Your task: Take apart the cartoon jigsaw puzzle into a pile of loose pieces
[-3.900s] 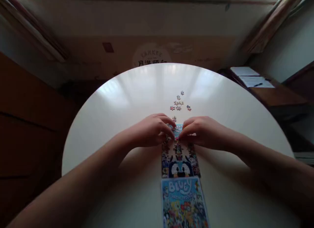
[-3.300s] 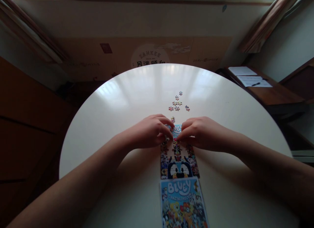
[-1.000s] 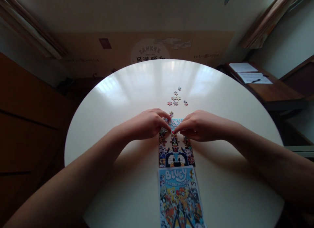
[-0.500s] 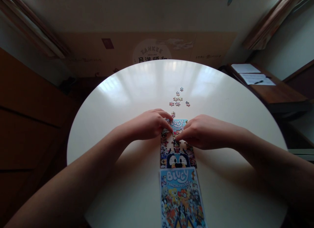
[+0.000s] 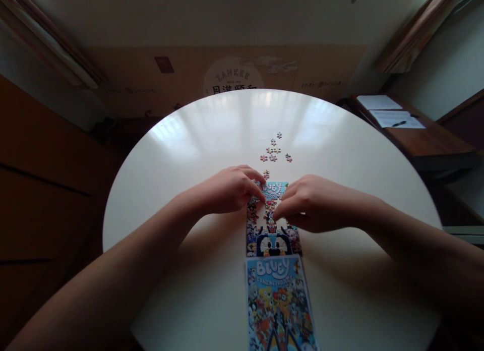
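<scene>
A partly assembled jigsaw puzzle point(image 5: 274, 246) lies on the white table, with gaps of bare surface on either side of a strip of pieces point(image 5: 270, 210) in its middle. My left hand point(image 5: 242, 189) rests at its upper left, fingers apart and touching the puzzle near the title. From the other side my right hand point(image 5: 308, 202) reaches in, a fingertip at the middle strip and another finger near the upper right edge. Both hands look open; no piece shows in either, though the undersides are hidden. Below the puzzle lies the printed reference picture point(image 5: 280, 305), partly cut off.
Several loose puzzle pieces point(image 5: 273, 158) are scattered beyond the puzzle, one close to its top edge. The round table point(image 5: 170, 159) has a curved far edge. At the right stands a brown wooden table point(image 5: 423, 139) with papers point(image 5: 393, 119) and a pen point(image 5: 399, 123).
My right hand's lower fingertip has shifted slightly right and down on the middle strip. My left hand stays in place. The whole view has shifted slightly.
</scene>
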`<state>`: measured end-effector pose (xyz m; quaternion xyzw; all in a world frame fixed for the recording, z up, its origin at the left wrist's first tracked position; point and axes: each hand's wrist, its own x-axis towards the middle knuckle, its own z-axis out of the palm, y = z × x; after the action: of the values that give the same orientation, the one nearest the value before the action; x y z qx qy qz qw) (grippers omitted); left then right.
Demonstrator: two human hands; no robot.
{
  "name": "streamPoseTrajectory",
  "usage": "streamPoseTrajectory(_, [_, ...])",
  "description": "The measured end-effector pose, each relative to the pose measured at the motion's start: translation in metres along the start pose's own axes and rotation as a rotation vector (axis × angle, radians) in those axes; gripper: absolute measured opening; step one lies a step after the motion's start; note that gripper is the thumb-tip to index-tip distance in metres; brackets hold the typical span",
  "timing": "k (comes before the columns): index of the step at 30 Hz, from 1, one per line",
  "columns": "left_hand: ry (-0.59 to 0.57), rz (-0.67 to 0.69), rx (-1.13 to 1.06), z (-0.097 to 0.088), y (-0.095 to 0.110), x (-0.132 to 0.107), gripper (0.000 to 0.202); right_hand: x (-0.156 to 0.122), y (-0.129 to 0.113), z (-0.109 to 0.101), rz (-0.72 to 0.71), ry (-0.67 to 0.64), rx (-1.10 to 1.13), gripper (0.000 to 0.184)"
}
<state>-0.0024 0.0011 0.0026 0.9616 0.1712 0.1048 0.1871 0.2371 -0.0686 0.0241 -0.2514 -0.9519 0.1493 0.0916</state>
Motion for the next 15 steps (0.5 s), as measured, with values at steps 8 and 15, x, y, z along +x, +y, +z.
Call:
streamPoseTrajectory(8, [0.141, -0.049, -0.060, -0.005, -0.017, 0.000, 0.013, -0.007, 0.068, 0.024, 0.155, 0.676, -0.041, 0.022])
streamPoseTrajectory(15, [0.260, -0.182, -0.001, -0.002, -0.041, 0.000, 0.027, 0.002, 0.073, 0.044, 0.239, 0.796, 0.032, 0.023])
